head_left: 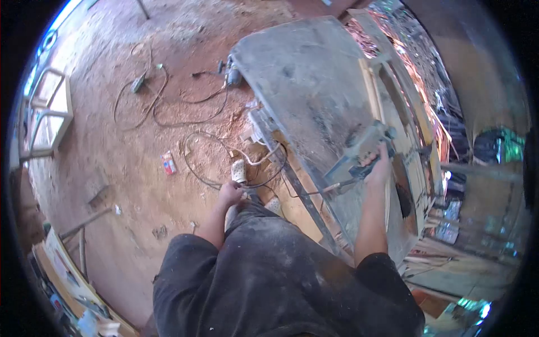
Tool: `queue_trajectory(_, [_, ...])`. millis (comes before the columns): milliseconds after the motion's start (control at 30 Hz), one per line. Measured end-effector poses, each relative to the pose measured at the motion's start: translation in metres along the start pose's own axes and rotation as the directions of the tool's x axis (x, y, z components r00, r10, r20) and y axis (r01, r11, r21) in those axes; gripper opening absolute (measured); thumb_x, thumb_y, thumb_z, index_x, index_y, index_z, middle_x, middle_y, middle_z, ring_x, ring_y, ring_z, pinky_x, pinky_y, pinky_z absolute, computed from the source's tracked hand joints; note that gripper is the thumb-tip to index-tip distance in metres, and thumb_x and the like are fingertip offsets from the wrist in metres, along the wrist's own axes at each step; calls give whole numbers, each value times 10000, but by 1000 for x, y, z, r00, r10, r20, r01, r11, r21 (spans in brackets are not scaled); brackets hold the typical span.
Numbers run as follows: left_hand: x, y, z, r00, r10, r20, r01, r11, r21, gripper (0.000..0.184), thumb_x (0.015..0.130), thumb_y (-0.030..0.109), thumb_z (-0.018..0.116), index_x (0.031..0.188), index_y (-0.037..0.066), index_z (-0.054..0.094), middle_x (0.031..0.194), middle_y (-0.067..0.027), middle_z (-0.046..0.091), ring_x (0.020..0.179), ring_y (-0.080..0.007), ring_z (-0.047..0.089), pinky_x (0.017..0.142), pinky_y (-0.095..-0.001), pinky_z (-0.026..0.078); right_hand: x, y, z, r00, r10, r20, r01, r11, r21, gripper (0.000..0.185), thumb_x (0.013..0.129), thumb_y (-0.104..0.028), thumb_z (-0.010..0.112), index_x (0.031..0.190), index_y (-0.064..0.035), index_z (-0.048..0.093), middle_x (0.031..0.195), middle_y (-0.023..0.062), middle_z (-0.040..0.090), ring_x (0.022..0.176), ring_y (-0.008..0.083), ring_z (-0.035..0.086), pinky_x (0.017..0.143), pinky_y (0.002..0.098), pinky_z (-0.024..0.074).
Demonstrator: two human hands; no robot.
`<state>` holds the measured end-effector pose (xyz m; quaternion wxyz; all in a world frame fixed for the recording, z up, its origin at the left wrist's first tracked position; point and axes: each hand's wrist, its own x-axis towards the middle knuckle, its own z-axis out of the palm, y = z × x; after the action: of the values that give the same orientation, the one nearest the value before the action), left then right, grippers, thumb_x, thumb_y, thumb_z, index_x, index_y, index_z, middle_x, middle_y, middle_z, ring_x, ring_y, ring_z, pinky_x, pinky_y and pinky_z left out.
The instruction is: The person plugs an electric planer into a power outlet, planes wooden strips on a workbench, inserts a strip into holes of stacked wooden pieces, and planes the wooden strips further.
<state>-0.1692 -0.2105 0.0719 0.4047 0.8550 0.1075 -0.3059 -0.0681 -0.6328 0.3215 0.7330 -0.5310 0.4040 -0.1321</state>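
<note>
My right hand (380,165) is wrapped round the handle of a greenish-grey corded power tool (359,149) with a flat body; its exact kind is unclear. The tool is over the right part of a worn, dusty grey tabletop (303,73). From its near end a dark cord (309,195) runs left past the table edge. My left hand (230,192) hangs low beside the table with its fingers curled. A looped dark cable (196,174) passes right by those fingers, but I cannot see whether they grip it.
Long wooden strips (373,92) lie along the table's right side. Another power tool (233,76) sits at its far left corner. Cables (154,106) and a red-and-white packet (168,163) lie on the dirt floor. A metal-framed piece (50,118) stands far left; boards (67,264) are lower left.
</note>
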Motion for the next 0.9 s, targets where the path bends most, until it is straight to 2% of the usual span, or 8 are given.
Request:
queue_trajectory(133, [54,-19,-31,936,-257,-242,234,965,-119,321,759,307,618,862,20,717,843,-230,689,820,-368,685,771,-446,534,55,3,15,994,27,-109,-28,1000,-4,270,947,-304,576,754,-134,493,590,-36,401,479,127,394,463,313,361])
queue_trajectory(233, [104,-24,-54,865,-269,-424,226,963,-148,321,759,315,622,824,14,715,797,-227,684,786,-370,684,750,-450,531,64,8,16,982,70,-177,-72,997,-2,246,940,-205,531,715,-145,451,602,-38,388,501,135,380,492,312,360])
queue_trajectory(300, [140,-10,-75,886,-340,-314,254,925,-284,314,759,311,624,796,12,712,757,-226,678,751,-364,683,728,-438,529,63,7,4,986,137,-100,-130,989,70,172,935,-175,560,783,-128,493,620,-33,430,527,138,449,520,327,417])
queue_trajectory(533, [266,76,-74,992,-75,-106,29,926,-377,400,761,382,693,950,33,735,864,-156,721,818,-283,701,756,-381,536,55,3,20,926,126,-357,-149,988,-36,157,939,-192,564,799,-139,516,609,-38,415,538,139,453,531,336,422])
queue_trajectory(600, [284,112,-75,998,-37,-43,16,913,-408,412,758,382,706,980,36,731,912,-153,726,863,-279,701,780,-373,535,51,2,19,951,91,-297,-118,990,-75,133,941,-199,569,830,-143,523,611,-43,416,535,131,448,528,331,421])
queue_trajectory(700, [312,136,-66,994,91,64,-69,957,-283,448,715,399,732,995,49,737,978,-182,716,912,-306,689,813,-388,541,51,2,14,967,78,-244,-103,990,-94,85,944,-206,576,897,-151,532,613,-54,413,535,116,442,523,318,415])
queue_trajectory(767, [346,133,-42,933,162,322,-113,980,-165,513,686,376,763,1057,26,713,1020,-191,706,950,-310,679,828,-388,536,52,2,10,961,89,-261,-114,990,-81,70,945,-206,578,933,-155,532,614,-59,409,536,110,441,521,310,411])
queue_trajectory(900, [385,109,7,906,385,178,-354,917,-182,537,666,366,790,1128,109,698,1079,-162,696,978,-306,663,865,-395,515,46,3,22,972,113,-208,-120,993,-18,60,955,-197,540,923,-155,512,607,-59,405,521,103,412,498,294,394])
